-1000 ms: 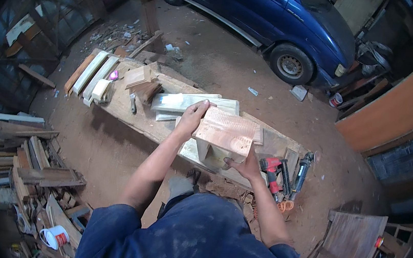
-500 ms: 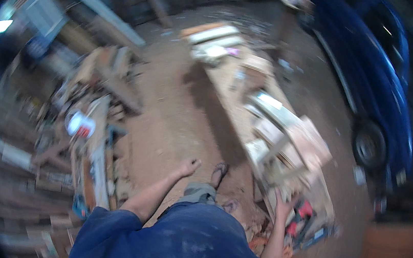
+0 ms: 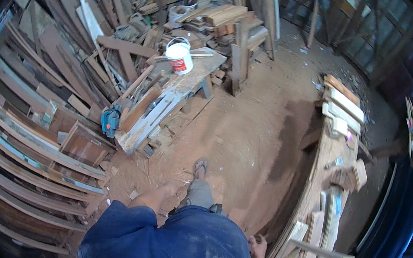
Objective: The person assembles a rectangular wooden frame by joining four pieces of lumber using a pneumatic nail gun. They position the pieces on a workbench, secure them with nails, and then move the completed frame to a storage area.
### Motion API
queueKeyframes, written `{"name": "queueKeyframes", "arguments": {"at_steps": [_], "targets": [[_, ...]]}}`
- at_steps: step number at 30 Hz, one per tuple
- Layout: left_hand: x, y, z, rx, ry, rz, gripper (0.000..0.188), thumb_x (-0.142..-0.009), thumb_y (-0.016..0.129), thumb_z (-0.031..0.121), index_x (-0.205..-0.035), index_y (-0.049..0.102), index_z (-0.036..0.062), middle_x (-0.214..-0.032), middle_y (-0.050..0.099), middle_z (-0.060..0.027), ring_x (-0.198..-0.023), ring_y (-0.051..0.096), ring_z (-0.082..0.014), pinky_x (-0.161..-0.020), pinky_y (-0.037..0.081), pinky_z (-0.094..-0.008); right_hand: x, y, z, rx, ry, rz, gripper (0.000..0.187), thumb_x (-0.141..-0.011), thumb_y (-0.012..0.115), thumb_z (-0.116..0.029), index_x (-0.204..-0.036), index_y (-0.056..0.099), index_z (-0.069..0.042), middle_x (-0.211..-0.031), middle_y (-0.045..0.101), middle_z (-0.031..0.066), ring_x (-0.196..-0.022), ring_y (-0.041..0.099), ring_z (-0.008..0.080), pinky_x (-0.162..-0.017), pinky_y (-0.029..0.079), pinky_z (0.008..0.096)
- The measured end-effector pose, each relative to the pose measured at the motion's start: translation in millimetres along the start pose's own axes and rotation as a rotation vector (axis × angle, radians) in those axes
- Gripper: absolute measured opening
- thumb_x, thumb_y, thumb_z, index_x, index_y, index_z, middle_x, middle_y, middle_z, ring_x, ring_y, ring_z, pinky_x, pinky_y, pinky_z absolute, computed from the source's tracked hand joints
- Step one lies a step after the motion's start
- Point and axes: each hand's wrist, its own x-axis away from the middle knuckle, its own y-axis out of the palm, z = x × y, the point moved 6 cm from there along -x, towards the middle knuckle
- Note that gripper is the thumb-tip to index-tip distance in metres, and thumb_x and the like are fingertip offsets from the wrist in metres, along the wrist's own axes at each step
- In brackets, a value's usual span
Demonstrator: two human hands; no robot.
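My left hand [image 3: 170, 189] hangs low beside my grey trouser leg [image 3: 199, 193], over the dirt floor. It is smeared by motion, so its fingers cannot be made out. My right hand [image 3: 257, 246] is by my right side, close to the near end of a long wooden bench [image 3: 321, 169]. Its fingers are curled in, and whatever may be inside them is hidden. Just right of it, on the bench, are pale boards [image 3: 289, 245] and a small wooden frame [image 3: 318, 256].
A low workbench [image 3: 168, 103] stands left with a white bucket [image 3: 179, 57] and a teal power tool [image 3: 110, 121]. Stacked planks [image 3: 220, 14] lie behind it. A slatted wooden frame [image 3: 41, 170] lies near left. A blue car [image 3: 405, 210] is beyond the right bench.
My view has swung left, bringing the left workbench and bucket toward the middle. My right hand has left the wooden pieces on the right bench and is now by my side.
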Motion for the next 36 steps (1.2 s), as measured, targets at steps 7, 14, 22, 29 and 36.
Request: {"name": "queueKeyframes", "arguments": {"at_steps": [7, 14, 22, 29, 36], "targets": [[-172.4, -189.5, 42.6, 1.344, -0.155, 0.218, 0.039, -0.106, 0.049, 0.04, -0.11, 0.063, 0.0041, -0.098, 0.068, -0.0125, -0.088, 0.067, -0.0251, -0.075, 0.057, -0.0428, -111.9, 7.8, -160.1, -0.043, 0.052, -0.016, 0.067, -0.091, 0.077, -0.028, -0.14, 0.053, 0.01, -0.102, 0.072, 0.0158, -0.082, 0.068, 0.0167, -0.073, 0.056, 0.0304], [-286.3, -489.7, 162.5, 2.042, 0.004, 0.473, 0.088, -0.098, 0.054, 0.067, -0.156, 0.027, 0.0068, -0.149, 0.044, -0.0223, -0.112, 0.063, -0.0332, -0.099, 0.056, -0.0442, -88.1, 63.5, -310.1, -0.048, -0.01, -0.062, 0.067, -0.093, 0.075, -0.029, -0.142, 0.051, 0.009, -0.107, 0.072, 0.0142, -0.089, 0.068, 0.0167, -0.079, 0.056, 0.031], [-300.4, -586.5, 184.9, 0.394, 0.305, 0.675, 0.045, -0.096, 0.065, 0.037, -0.126, 0.065, 0.0036, -0.119, 0.07, -0.016, -0.104, 0.066, -0.0278, -0.094, 0.053, -0.0396, -36.7, 99.6, -371.8, 0.081, 0.282, -0.057, 0.069, -0.092, 0.077, -0.038, -0.137, 0.056, 0.011, -0.134, 0.065, 0.0269, -0.128, 0.061, 0.0326, -0.108, 0.048, 0.0389], [-169.9, -453.0, 224.1, 1.562, 0.143, 0.349, 0.028, -0.1, 0.064, 0.021, -0.124, 0.056, 0.008, -0.093, 0.058, -0.002, -0.086, 0.056, -0.0136, -0.075, 0.049, -0.0283, -59.7, 106.6, -339.9, 0.171, 0.124, -0.075, 0.066, -0.089, 0.073, -0.048, -0.132, 0.064, 0.002, -0.128, 0.068, 0.0251, -0.121, 0.066, 0.0367, -0.102, 0.052, 0.0416], [-6.6, -272.0, 396.5, 0.865, 0.266, -0.267, 0.022, -0.096, 0.07, 0.026, -0.104, 0.057, 0.0096, -0.08, 0.058, -0.0014, -0.064, 0.058, -0.0123, -0.054, 0.048, -0.0267, -76.2, 99.4, -461.8, -0.599, -0.018, -0.143, 0.089, -0.096, 0.064, -0.061, -0.151, 0.043, 0.006, -0.141, 0.06, 0.0214, -0.124, 0.062, 0.0286, -0.106, 0.051, 0.0391]]}}
